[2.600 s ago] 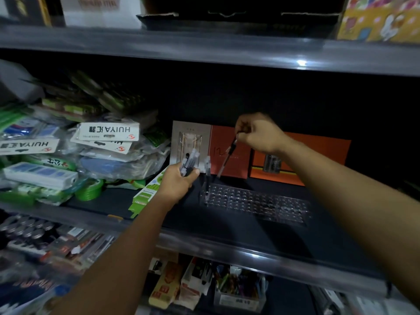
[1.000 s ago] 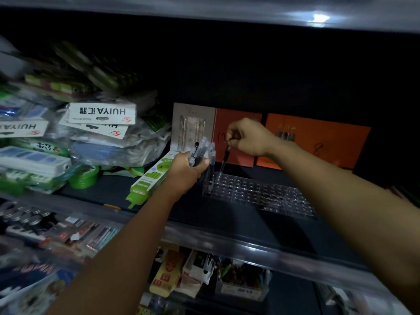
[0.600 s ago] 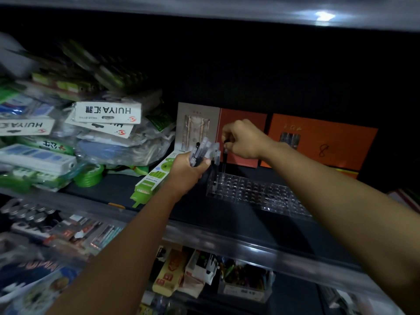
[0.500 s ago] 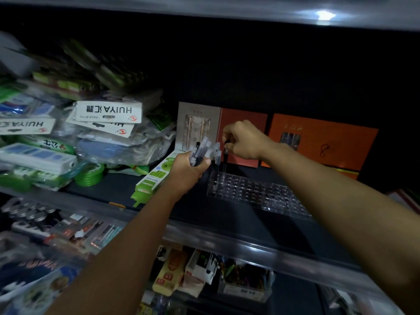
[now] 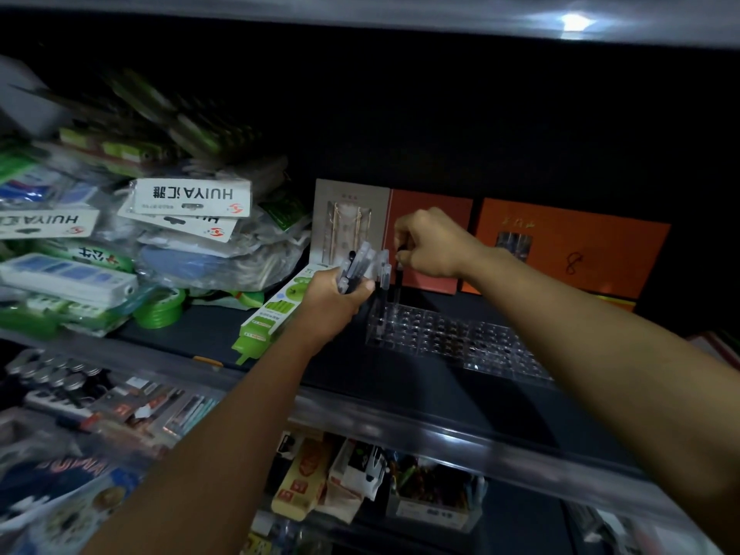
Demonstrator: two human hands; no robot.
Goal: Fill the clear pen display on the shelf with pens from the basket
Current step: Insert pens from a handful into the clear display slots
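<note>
Clear pen display (image 5: 452, 334), holes mostly unfilled; right hand (image 5: 430, 244) pinches pen (image 5: 398, 274), left hand (image 5: 334, 302) grips bundle (image 5: 356, 268).

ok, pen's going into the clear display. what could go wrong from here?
1. The right hand lowers a black pen at the clear pen display's far-left corner; dim light may make it miss a hole.
2. The left hand grips a bundle of pens close beside it; a bump could tip the standing capped pen.

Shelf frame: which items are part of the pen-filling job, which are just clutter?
Job: clear pen display; bundle of pens in left hand; single pen in right hand.
Clutter: orange boxes; green tape roll; bagged packets.
</note>
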